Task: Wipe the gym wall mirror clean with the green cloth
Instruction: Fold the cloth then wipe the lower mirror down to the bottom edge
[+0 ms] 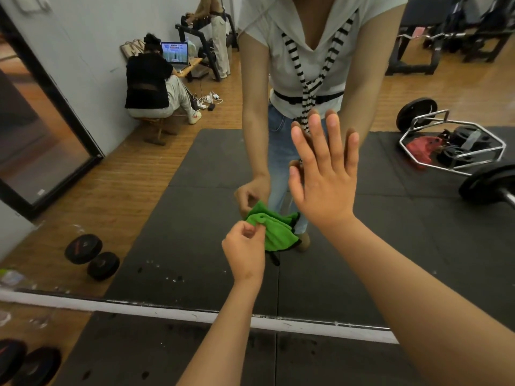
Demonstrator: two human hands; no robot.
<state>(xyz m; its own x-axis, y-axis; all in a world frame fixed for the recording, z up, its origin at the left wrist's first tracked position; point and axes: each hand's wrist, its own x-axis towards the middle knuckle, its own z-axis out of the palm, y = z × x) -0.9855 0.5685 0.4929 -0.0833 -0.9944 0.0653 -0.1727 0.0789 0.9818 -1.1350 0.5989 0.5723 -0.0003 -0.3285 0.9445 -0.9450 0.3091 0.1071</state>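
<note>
Left fingers [252, 229]: curled in, thumb and forefinger pinching a fold at the top edge of the green cloth [278, 232]. Grasp is on the cloth only.

Right fingers [333, 135]: straight, spread, pointing up. Released, holding nothing.

Left hand [245, 249]: just below centre of frame, back of hand toward the camera, forearm running in from the bottom edge.

Right hand [324, 179]: centre right, above the left hand, palm facing the mirror [167, 218]. Fingertips line up with their own reflections; touching the glass or just off it, cannot tell which.

Green cloth: bunched, dark trim on the edge, hanging to the right of the left hand and below the right palm. It sits right at the glass, merging with its reflection just above.

Mirror: fills most of the frame; a white strip [195, 314] runs along its bottom edge across the lower frame.

In the glass:
- the person's own reflection, white top, striped scarf, jeans, upper centre
- a seated person [150, 84] in a black top at a laptop [175, 52], upper left
- a hex bar [451, 146] and a loaded barbell [487, 185], right
- black floor mat, centre

On the real floor, bottom left: two black weight plates [28, 360] on wood boards beside the black mat [223, 358]. Their reflection shows at mid left.
</note>
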